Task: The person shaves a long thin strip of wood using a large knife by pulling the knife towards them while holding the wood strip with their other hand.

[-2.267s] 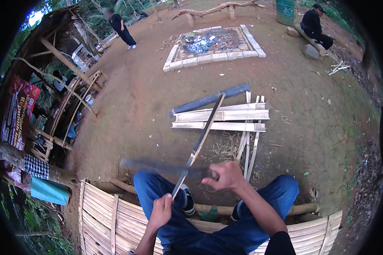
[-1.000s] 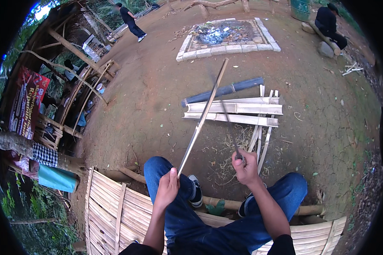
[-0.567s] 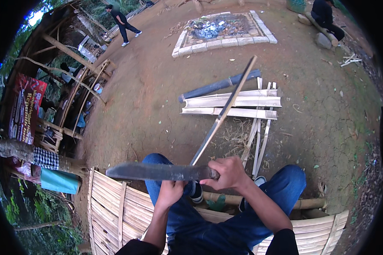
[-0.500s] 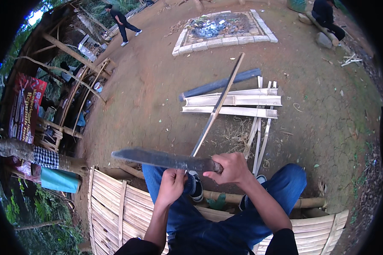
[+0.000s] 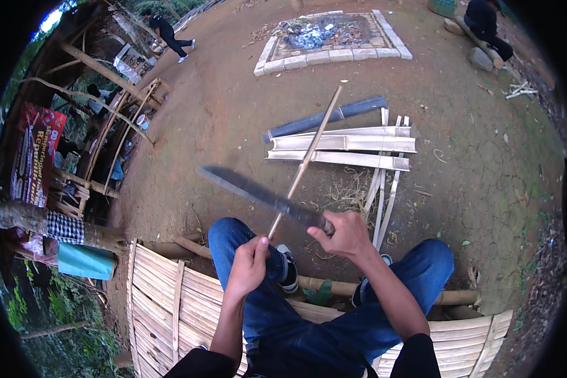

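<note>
My left hand (image 5: 249,264) is closed round the near end of a long, thin bamboo strip (image 5: 314,145), which points up and away from me. In my right hand (image 5: 345,236) is the handle of a machete (image 5: 246,188), its broad dark blade reaching to the left. The blade crosses over the strip a short way beyond my left fist and looks slightly blurred. Past the strip's middle, split bamboo pieces (image 5: 353,143) lie on the ground with their pale hollow sides up. A dark bamboo piece (image 5: 324,120) lies behind them.
Thin bamboo strips (image 5: 387,201) and shavings (image 5: 349,192) lie on the soil before my feet. I sit on a slatted bamboo bench (image 5: 154,302). A stone-edged fire pit (image 5: 334,55) is farther off. One person (image 5: 167,34) is at the far left, another (image 5: 485,28) sits far right.
The machete has moved from just above my left hand to farther out along the strip, its blade now more slanted. The strip has turned, showing its pale side. The far-left person has shifted left.
</note>
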Demonstrator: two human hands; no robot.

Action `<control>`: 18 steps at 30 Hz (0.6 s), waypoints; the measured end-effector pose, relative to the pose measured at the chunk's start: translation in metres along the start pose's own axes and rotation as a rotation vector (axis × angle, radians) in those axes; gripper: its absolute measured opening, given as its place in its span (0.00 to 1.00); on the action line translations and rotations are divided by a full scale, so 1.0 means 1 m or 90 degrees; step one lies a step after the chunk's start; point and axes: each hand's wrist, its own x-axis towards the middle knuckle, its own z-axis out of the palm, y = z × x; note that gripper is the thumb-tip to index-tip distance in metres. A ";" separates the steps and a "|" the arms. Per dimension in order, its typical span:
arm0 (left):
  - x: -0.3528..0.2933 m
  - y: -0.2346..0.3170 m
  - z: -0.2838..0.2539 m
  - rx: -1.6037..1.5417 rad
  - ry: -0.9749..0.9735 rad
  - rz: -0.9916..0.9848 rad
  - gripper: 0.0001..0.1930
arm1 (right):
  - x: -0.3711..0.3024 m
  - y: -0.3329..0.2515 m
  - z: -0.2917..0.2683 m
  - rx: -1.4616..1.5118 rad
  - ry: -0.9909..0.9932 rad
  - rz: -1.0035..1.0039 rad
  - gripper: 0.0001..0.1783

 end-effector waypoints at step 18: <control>-0.001 -0.021 0.005 0.053 -0.067 0.007 0.19 | -0.008 -0.014 0.010 0.005 -0.100 -0.049 0.33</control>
